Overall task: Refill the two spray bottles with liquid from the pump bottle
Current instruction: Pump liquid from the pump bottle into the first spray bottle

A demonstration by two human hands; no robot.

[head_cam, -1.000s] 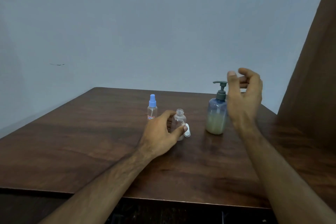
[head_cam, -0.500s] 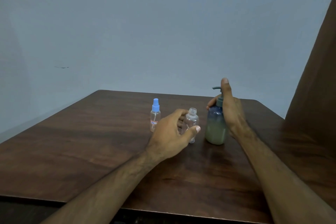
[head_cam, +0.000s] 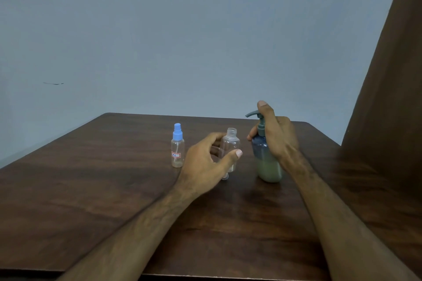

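A clear spray bottle with its cap off (head_cam: 230,143) stands upright on the brown table (head_cam: 91,189); my left hand (head_cam: 206,162) grips it from the left, thumb across its front. Its white cap (head_cam: 225,177) peeks out just below my thumb. A dark blue pump bottle (head_cam: 266,166), about half full of pale liquid, stands to the right. My right hand (head_cam: 276,134) wraps round its neck, thumb up on the grey pump head (head_cam: 253,114), whose spout points left. A second small spray bottle with a blue cap (head_cam: 177,146) stands alone at the left.
A plain blue-grey wall (head_cam: 182,41) rises behind the table. A brown curtain or panel (head_cam: 392,98) hangs at the right edge. The table's front edge (head_cam: 91,271) runs along the bottom of the view.
My right hand came down from the air onto the pump bottle and now grips its neck. My left hand has kept its hold on the uncapped bottle.
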